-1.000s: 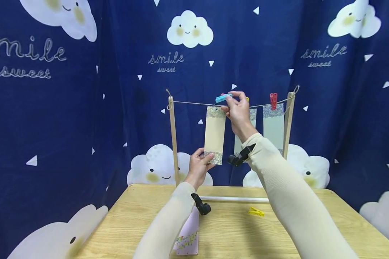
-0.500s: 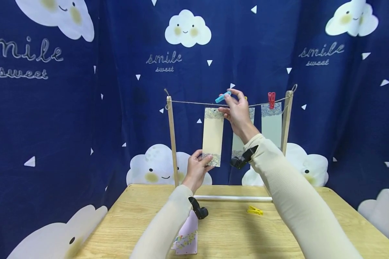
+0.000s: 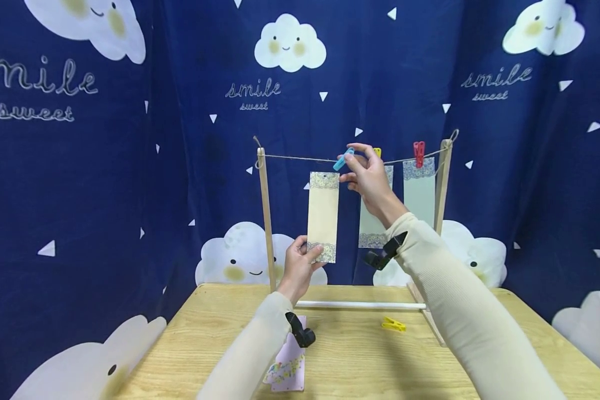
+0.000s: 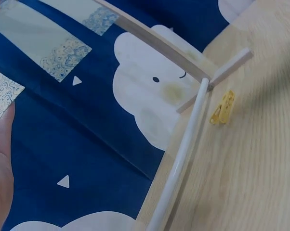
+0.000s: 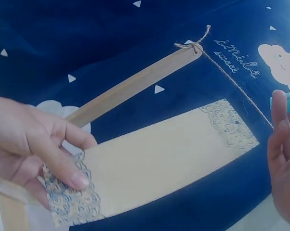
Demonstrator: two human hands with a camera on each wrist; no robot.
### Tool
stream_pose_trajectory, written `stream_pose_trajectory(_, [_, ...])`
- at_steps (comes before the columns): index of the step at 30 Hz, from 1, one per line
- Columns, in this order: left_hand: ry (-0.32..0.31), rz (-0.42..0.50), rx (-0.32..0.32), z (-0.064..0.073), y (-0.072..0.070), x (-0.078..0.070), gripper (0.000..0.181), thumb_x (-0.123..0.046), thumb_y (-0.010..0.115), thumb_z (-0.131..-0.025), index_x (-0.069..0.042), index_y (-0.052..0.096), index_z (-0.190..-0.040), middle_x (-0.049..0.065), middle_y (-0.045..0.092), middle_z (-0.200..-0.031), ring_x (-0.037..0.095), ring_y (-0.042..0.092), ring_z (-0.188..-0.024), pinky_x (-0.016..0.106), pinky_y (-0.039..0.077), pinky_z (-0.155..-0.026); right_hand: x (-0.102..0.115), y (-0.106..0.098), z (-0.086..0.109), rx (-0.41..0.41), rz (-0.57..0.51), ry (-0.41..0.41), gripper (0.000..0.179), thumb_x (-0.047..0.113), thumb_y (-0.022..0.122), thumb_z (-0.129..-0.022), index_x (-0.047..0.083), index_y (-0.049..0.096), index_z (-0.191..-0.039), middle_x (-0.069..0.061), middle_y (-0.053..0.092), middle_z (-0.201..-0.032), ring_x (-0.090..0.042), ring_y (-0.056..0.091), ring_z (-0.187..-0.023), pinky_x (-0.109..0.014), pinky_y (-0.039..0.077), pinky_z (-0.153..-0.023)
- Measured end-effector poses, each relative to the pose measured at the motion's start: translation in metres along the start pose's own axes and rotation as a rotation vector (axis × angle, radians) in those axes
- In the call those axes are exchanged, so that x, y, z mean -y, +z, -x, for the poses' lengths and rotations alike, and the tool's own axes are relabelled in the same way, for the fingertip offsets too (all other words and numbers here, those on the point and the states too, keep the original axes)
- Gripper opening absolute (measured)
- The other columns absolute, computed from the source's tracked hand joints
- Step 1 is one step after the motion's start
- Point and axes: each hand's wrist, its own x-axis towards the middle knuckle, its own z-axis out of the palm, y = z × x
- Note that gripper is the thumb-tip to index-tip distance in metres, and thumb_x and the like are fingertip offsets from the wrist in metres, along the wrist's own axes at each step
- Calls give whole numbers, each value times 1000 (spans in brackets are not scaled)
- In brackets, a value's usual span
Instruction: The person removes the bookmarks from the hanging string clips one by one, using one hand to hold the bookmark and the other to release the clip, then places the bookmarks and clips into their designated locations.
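My left hand (image 3: 299, 268) pinches the lower end of a cream card (image 3: 323, 214) with lace-patterned bands, thumb in front. The card stands upright, its top edge just below the twine line (image 3: 295, 158). A blue clothespin (image 3: 344, 159) is pinched between thumb and fingers of my right hand (image 3: 372, 178), at the line, above and right of the card. In the right wrist view the cream card (image 5: 154, 159) shows a small hole near its patterned top, apart from the right fingers. Two pale green cards hang to the right: one (image 3: 372, 222) partly behind my right hand, another (image 3: 420, 191) under a red clothespin (image 3: 419, 154).
Wooden posts (image 3: 266, 216) hold the line at both ends, joined below by a white rod (image 3: 360, 305). A yellow clothespin (image 3: 393, 324) lies on the wooden table (image 3: 350, 355). Pink flowered cards (image 3: 290, 366) lie near my left forearm. A blue cloud-print curtain (image 3: 205, 183) hangs behind.
The cream card has moved down and slightly left, away from the line and my right fingers. The blue clothespin has tilted steeper and dropped toward the twine.
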Motion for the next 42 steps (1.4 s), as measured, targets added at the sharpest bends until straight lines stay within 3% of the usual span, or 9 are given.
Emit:
stream_pose_trajectory(12, [21, -80, -41, 19, -10, -4, 22, 8, 64, -97, 5, 58, -118, 16, 68, -112, 22, 72, -92, 38, 62, -80, -4, -9, 15, 78, 168, 40, 39, 24, 57, -108, 12, 49, -144, -14, 63, -126, -16, 63, -72, -22, 47, -59])
stream_pose_trajectory(18, [37, -101, -32, 24, -14, -5, 36, 10, 64, -96, 3, 52, -130, 18, 67, -116, 24, 71, -94, 40, 62, -79, -3, -16, 21, 85, 217, 35, 39, 23, 58, -108, 11, 49, -145, -13, 65, -123, -16, 63, -72, -22, 48, -57])
stream_pose_trajectory(26, [42, -169, -34, 33, -25, -7, 51, 11, 64, -96, -3, 46, -141, 22, 66, -119, 24, 69, -95, 39, 62, -75, -7, -21, 27, 107, 261, 52, 40, 25, 59, -108, 14, 50, -145, -18, 63, -131, -18, 65, -77, -25, 50, -61])
stream_pose_trajectory(42, [15, -211, 0, 53, -35, -2, 46, 8, 64, -97, -3, 45, -138, 23, 65, -120, 26, 69, -98, 44, 62, -77, -18, -41, 50, 153, 289, 75, 46, 27, 58, -108, 9, 46, -149, -24, 59, -136, -20, 64, -80, -26, 49, -60])
